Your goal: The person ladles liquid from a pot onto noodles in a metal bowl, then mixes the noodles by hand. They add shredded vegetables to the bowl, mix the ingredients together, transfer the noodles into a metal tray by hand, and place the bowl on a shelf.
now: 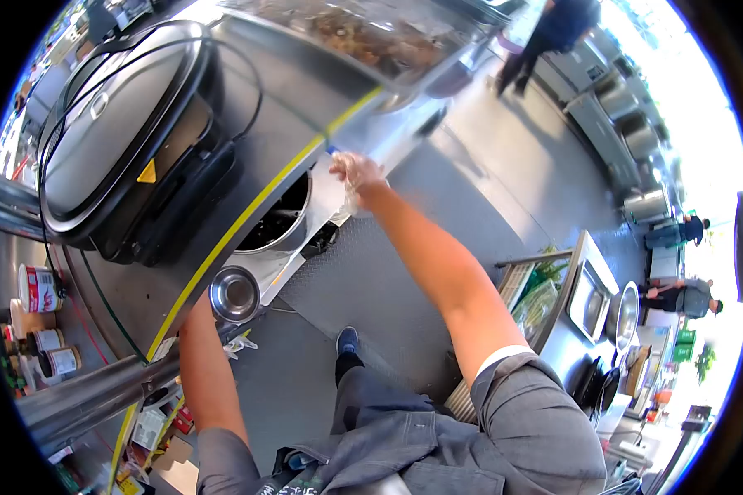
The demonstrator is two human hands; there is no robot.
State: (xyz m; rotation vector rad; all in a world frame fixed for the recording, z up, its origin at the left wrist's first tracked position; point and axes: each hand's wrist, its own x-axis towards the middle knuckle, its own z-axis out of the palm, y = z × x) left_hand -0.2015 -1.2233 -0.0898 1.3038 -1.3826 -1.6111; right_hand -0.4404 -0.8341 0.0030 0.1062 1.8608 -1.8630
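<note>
My right hand (358, 176) reaches forward beside the counter's yellow-striped edge, its fingers curled. A clear, filmy covering shows around the hand and wrist. A small blue thing (332, 150) shows at the fingertips; its kind is too small to tell. My left forearm (209, 363) reaches under the near counter edge, and the fingers of that hand are hidden. Just right of the left wrist is a round metal bowl (234, 294). Between the hands, partly under the counter, stands a large pot (304, 216) with dark contents.
A black-and-grey lidded appliance (128, 136) with a looped cord stands on the steel counter (260, 124). A clear-covered food tray (371, 37) lies beyond. Jars (60, 361) sit at left. At right is a cart with a metal tray (590, 301). Several people stand farther off.
</note>
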